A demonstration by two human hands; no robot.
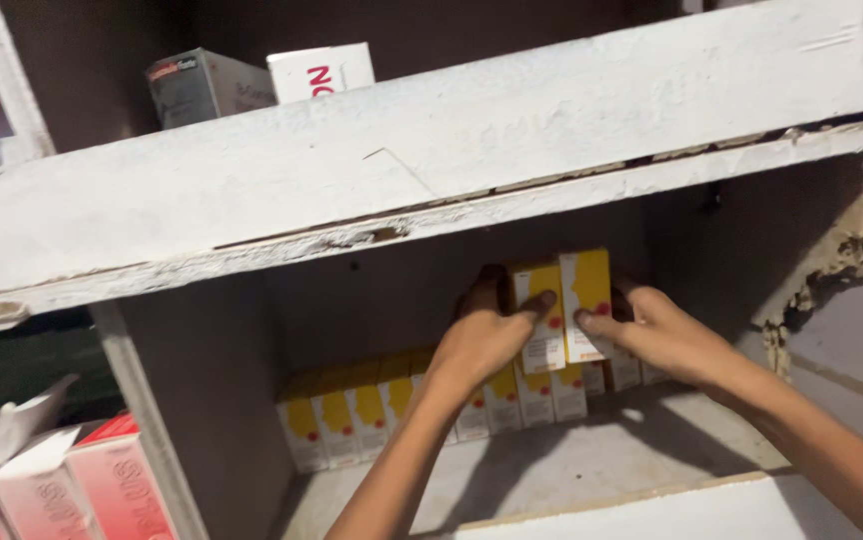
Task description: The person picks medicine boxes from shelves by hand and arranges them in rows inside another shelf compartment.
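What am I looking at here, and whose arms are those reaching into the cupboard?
No machine here: a person wears a camera on the head, so the one picture looks down along their own arms. The left hand and right hand together hold two yellow-and-white boxes inside a worn white wooden shelf. Below them a row of matching boxes stands on the lower shelf board. A grey box and a white box sit above; pink-red cartons stand lower left.

Dim inside the shelf recess (402,290), brighter on the white shelf board (432,160); forearm shadows fall across the floor, and everything looks slightly soft, grainy.
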